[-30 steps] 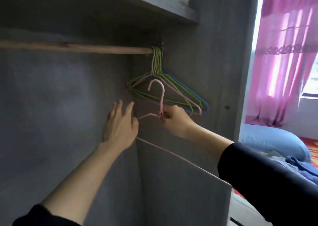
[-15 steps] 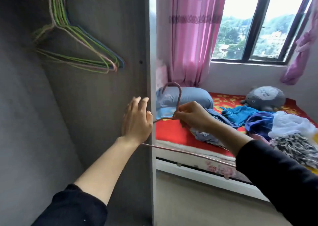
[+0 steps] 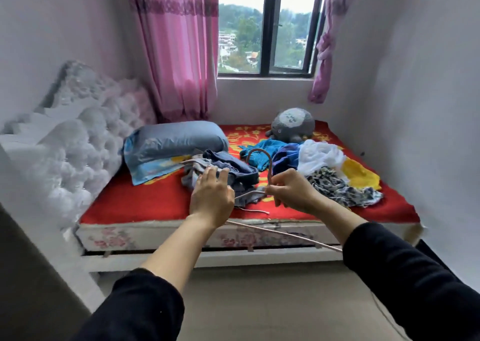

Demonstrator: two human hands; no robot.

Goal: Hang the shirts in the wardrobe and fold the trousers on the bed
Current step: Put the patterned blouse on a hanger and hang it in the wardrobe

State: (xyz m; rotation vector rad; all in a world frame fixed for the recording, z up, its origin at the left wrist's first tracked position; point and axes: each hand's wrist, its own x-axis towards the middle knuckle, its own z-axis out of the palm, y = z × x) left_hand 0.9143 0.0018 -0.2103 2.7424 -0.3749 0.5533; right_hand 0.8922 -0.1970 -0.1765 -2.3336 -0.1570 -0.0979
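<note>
Both hands sit mid-frame: the right hand [image 3: 291, 190] pinches a pink hanger [image 3: 268, 169] at its neck, the left hand [image 3: 211, 194] open, empty. Clothes [image 3: 319, 169] lie unsorted on the bed [image 3: 155, 203]; seemingly nothing is hung or folded yet.

Home bedroom. Bed [image 3: 161, 205] with red patterned cover fills far end, white tufted headboard [image 3: 85, 143] at left. Blue pillow [image 3: 174, 143] and grey plush toy [image 3: 292, 125] on bed, loose clothes [image 3: 319, 169] heaped beside them. Pink curtains [image 3: 176, 50] frame dark-framed window [image 3: 267, 26] looking onto trees and houses. Plain pale walls, bare floor.
</note>
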